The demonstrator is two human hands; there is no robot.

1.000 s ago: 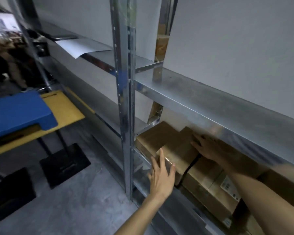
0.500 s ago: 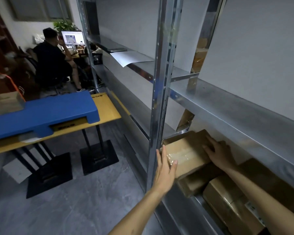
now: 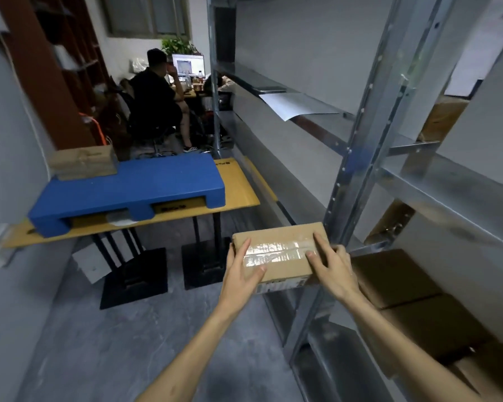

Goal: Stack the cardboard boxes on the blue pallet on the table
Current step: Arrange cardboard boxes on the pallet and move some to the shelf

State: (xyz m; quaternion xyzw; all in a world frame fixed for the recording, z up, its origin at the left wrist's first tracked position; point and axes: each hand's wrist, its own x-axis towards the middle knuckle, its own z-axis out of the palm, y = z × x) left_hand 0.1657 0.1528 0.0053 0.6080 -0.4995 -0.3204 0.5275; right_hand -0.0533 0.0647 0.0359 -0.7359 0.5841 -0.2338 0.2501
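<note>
The left hand (image 3: 241,274) and right hand (image 3: 333,266) grip the cardboard box (image 3: 276,245) by its ends, thumbs over the taped top. They hold it in the air beside the shelf post (image 3: 357,169), well apart from the blue pallet (image 3: 145,181). It is best carried level to the table (image 3: 238,188) and set flush against the placed box (image 3: 83,162), edges square.

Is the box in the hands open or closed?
Closed. Clear tape runs across the flat top of the cardboard box, which the left hand and right hand hold at its ends.
</note>
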